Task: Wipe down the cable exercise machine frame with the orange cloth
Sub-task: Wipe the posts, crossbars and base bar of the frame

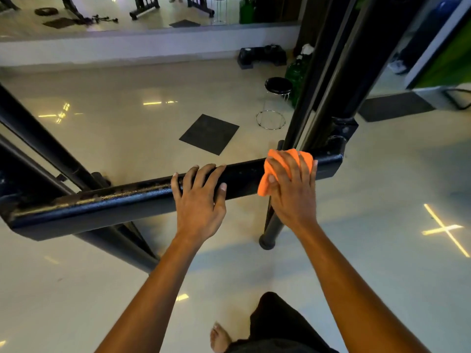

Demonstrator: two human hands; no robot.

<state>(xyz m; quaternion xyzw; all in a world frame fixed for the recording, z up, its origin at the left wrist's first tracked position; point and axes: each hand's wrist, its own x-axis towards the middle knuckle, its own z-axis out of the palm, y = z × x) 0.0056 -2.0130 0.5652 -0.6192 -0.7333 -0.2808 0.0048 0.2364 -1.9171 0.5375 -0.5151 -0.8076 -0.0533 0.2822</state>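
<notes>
A black horizontal bar of the cable machine frame [122, 200] runs across the view from lower left to right, worn and scuffed on top. My left hand [198, 197] rests on the bar's middle, fingers draped over its top and far side. My right hand [293, 189] presses the orange cloth [285, 164] against the bar near its right end, fingers spread over the cloth. Just behind the cloth, black upright posts [328, 80] rise from the bar's right corner.
A slanted black frame tube [43, 146] stands at the left. On the glossy floor lie a dark square mat [209, 135] and a chrome stool with a black seat [277, 86]. Green bottles [295, 75] stand by the uprights. My bare foot [219, 337] is below.
</notes>
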